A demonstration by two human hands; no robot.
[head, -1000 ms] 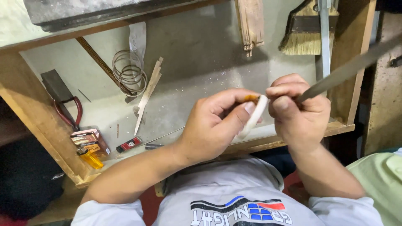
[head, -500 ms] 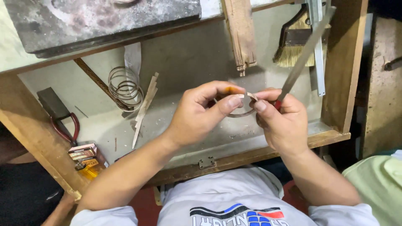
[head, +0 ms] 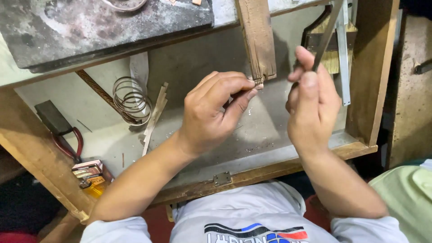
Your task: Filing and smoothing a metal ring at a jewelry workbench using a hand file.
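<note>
My left hand (head: 211,114) pinches a small thin metal piece (head: 257,83) between thumb and fingertips and presses it against the lower end of a worn wooden bench peg (head: 256,42). Most of the piece is hidden by my fingers. My right hand (head: 312,105) is just to the right of the peg. It grips a long grey metal file (head: 327,33) that rises steeply up and to the right. The file's tip is hidden behind my thumb.
Below the hands lies a grey tray with a wooden front edge (head: 270,168). In it are a coil of wire rings (head: 130,99), flat metal strips (head: 155,117), red-handled pliers (head: 67,144), a small box (head: 87,170) and a brush (head: 330,54). A dark slab (head: 103,22) lies on top.
Both hands have risen from mid-tray to the wooden peg. The metal piece now rests against the peg's end, and the file has swung to a steeper angle.
</note>
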